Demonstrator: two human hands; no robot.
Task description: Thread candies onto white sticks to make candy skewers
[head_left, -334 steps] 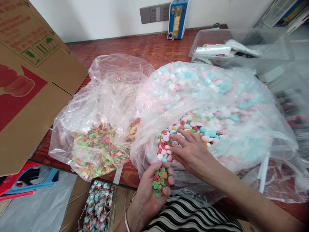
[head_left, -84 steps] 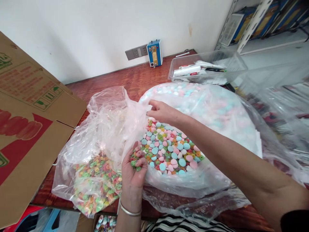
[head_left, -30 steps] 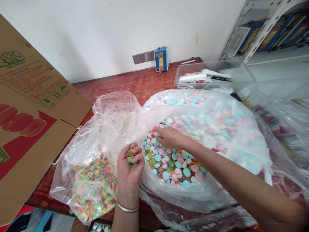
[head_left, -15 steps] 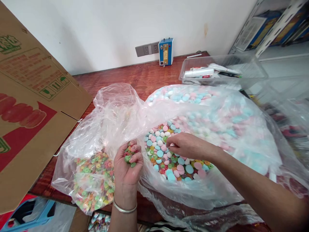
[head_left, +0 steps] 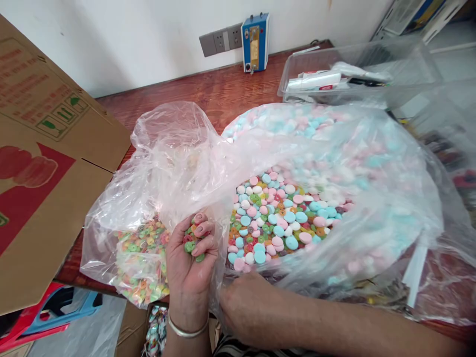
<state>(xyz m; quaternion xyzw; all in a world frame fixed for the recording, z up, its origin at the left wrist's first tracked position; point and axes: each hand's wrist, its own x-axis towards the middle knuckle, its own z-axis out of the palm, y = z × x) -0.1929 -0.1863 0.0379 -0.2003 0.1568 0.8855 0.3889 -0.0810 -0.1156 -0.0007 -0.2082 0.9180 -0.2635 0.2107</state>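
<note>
My left hand (head_left: 189,258) is cupped shut round a handful of small ring-shaped candies (head_left: 193,240), green, red and orange, between two clear plastic bags. The large bag on the right (head_left: 372,198) holds pink, blue and white round candies (head_left: 275,218) with ring candies mixed in at its open mouth. The smaller bag on the left (head_left: 148,163) holds ring candies (head_left: 139,263). My right hand (head_left: 241,302) lies low at the near edge under the large bag's plastic; its fingers are hidden.
A cardboard box flap (head_left: 44,163) leans in from the left. A clear plastic bin (head_left: 357,74) with tubes stands at the back right of the wooden table (head_left: 208,94). A blue device (head_left: 255,34) stands by the wall sockets. Wrapped candies (head_left: 154,327) lie below the table edge.
My right hand has left the candies in the large bag's mouth and dropped to the near edge beneath the plastic. My left hand still holds its ring candies. The view tilted downward.
</note>
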